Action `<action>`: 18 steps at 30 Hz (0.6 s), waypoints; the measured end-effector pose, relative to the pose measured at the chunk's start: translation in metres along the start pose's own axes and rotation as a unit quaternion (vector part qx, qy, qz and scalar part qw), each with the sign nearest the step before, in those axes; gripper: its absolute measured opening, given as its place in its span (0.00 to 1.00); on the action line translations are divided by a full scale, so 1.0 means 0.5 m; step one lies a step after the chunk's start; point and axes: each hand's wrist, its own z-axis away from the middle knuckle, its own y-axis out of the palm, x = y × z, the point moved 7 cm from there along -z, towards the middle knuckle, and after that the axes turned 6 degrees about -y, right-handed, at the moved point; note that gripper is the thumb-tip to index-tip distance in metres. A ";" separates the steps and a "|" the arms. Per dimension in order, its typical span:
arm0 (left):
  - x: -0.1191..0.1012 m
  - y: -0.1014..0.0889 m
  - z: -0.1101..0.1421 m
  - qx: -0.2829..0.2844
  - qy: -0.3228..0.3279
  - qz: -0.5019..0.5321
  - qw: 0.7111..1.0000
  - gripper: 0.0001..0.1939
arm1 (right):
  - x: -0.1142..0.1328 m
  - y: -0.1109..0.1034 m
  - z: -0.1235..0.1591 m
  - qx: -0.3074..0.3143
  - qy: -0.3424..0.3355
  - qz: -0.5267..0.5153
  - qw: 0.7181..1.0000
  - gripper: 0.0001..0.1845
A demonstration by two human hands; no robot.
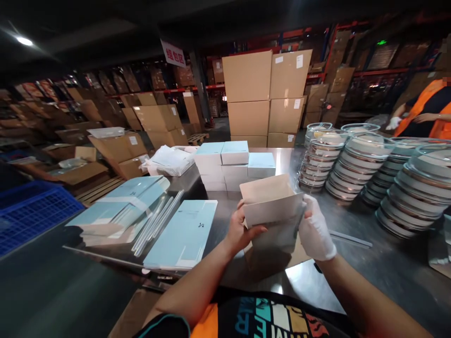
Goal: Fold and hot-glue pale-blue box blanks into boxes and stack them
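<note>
I hold a half-folded white carton (269, 206) above the steel table (387, 263). My bare left hand (241, 230) grips its left side, thumb across the front panel. On its right side is my right hand (315, 230), in a white glove, with the fingers closed on the edge. The carton's top flap stands open toward the back.
Flat light-blue carton blanks (183, 234) and a second pile of blanks (123, 206) lie at the left. Folded blue-topped boxes (234, 164) are stacked behind. Rows of stacked glass-lidded dishes (355, 162) fill the right. A person in an orange vest (428, 112) stands far right. Brown shipping cartons (268, 94) rise beyond.
</note>
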 end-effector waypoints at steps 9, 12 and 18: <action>0.008 -0.002 0.022 -0.081 0.028 -0.002 0.996 0.42 | 0.025 0.028 -0.019 -0.063 0.020 0.147 0.987 0.27; 0.016 0.007 0.041 -0.076 0.068 -0.046 0.994 0.44 | 0.036 0.025 -0.026 -0.103 -0.030 0.143 0.984 0.34; -0.008 -0.020 0.033 -0.085 0.074 -0.074 0.991 0.26 | 0.015 -0.078 -0.052 -0.019 -0.032 0.249 0.968 0.32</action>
